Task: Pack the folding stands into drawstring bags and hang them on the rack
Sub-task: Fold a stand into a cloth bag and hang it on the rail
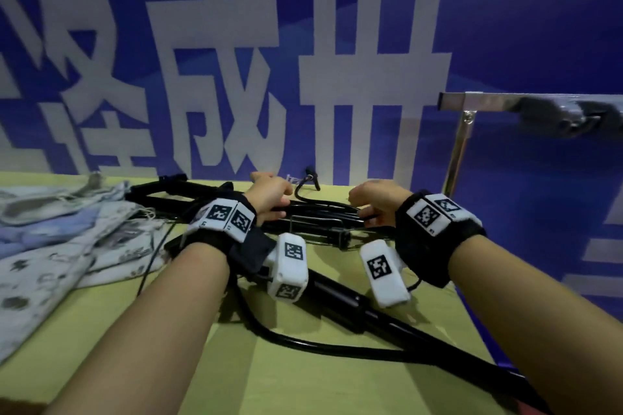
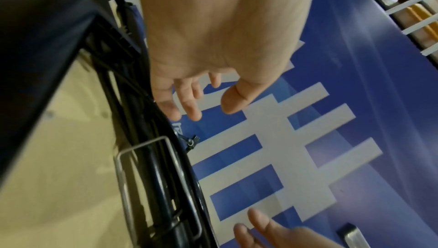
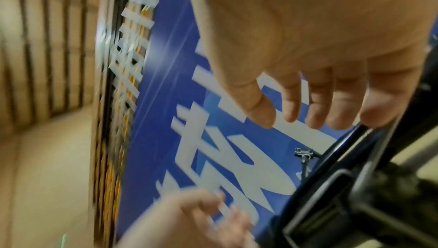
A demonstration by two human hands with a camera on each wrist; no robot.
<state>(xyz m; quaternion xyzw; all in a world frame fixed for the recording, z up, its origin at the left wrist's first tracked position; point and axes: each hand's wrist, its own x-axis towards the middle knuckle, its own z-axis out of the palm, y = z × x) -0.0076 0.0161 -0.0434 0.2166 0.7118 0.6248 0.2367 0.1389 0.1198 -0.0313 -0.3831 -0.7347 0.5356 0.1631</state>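
Black folding stands (image 1: 320, 212) lie bundled at the back of the yellow-green table (image 1: 303, 381), with a silver wire frame (image 1: 313, 222) among their rods. My left hand (image 1: 273, 192) hovers over the bundle's left part and my right hand (image 1: 367, 205) over its right part. In the left wrist view the left hand (image 2: 201, 109) has loose fingers, holds nothing, and sits beside the rods (image 2: 151, 177). The right hand (image 3: 303, 115) is likewise empty, its little finger against a black rod (image 3: 355, 186). Patterned drawstring bags (image 1: 67, 229) lie flat at the left.
A metal rack (image 1: 478, 101) stands at the right with a blurred grey thing (image 1: 566, 116) on its bar. Another black pole (image 1: 337, 296) with a curved cable crosses the table's front. A blue banner (image 1: 505, 27) closes off the back.
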